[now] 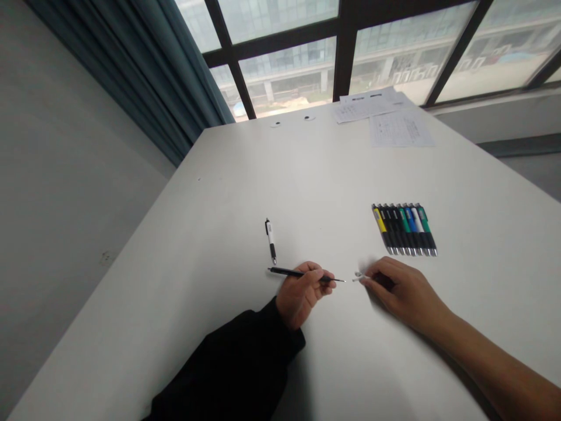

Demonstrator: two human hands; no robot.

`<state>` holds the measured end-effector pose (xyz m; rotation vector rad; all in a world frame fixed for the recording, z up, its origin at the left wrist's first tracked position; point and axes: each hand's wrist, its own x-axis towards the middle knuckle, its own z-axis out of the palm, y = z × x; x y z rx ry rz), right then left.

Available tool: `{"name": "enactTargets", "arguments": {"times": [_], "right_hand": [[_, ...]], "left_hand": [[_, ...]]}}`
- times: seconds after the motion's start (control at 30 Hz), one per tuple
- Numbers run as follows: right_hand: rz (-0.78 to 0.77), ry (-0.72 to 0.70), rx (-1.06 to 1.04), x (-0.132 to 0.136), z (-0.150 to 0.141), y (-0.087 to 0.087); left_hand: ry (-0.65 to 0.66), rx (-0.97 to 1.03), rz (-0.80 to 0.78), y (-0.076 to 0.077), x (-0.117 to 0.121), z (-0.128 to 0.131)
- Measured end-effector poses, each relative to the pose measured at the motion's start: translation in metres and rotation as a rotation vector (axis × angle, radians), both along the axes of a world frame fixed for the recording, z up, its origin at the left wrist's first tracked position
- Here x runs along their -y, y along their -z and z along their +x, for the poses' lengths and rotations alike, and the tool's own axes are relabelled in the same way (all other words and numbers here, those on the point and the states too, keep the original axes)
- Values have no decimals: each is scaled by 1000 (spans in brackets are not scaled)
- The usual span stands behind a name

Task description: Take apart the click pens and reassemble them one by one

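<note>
My left hand [302, 292] is closed around a black pen [284, 271], held nearly level, its thin refill [338, 280] sticking out bare toward the right. Across a small gap, my right hand [403, 289] pinches small pale and silvery parts [359, 276] between thumb and fingertips, close to the tabletop. Their exact kind is too small to make out; they may be more than one piece. A white and black click pen [270, 241] lies just beyond my left hand.
A row of several click pens [405, 229] with yellow, black, green, blue and white barrels lies beyond my right hand on the white table [210, 234]. Printed papers [401, 126] rest at the far edge by the window [289, 76]. Two cable holes [309, 118] sit near that edge.
</note>
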<state>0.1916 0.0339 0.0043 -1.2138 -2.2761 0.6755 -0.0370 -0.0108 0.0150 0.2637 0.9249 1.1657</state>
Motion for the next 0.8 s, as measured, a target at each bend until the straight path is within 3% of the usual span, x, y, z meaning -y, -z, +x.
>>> {"name": "enactTargets", "arguments": {"times": [0.8], "right_hand": [[-20,-27,1,1,-2,-1]], "left_hand": [[19,-14,16,3,1,-1]]}}
